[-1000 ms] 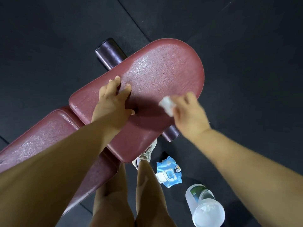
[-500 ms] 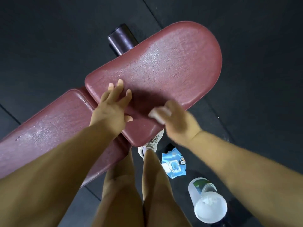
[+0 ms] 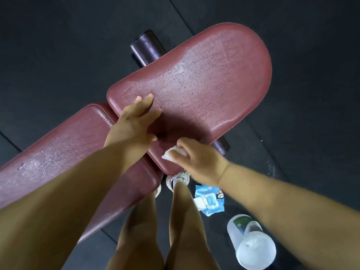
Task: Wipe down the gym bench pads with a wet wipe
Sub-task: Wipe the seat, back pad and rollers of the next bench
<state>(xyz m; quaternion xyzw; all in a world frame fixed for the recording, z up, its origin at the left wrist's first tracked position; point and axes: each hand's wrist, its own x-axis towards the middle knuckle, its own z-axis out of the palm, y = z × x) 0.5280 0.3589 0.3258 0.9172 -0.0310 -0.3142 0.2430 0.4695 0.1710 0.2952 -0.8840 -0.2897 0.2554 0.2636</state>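
Our right hand (image 3: 196, 158) pinches the wet wipe (image 3: 171, 153) at the near edge of the seat pad (image 3: 194, 84); we press firmly and sweep outward while our flat left hand (image 3: 132, 121) braces it.

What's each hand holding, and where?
Right hand grips the wadded wet wipe, fingers curled over it. Left hand holds nothing, resting flat on the seat pad.

Left hand (image 3: 134, 121) flat on rounded maroon vinyl seat pad (image 3: 204, 82); right hand (image 3: 196, 158) presses crumpled white wet wipe (image 3: 171, 153) at pad's near edge. Blue wipe pack (image 3: 211, 199), translucent plastic bottle (image 3: 251, 242) on black rubber floor (image 3: 58, 45).
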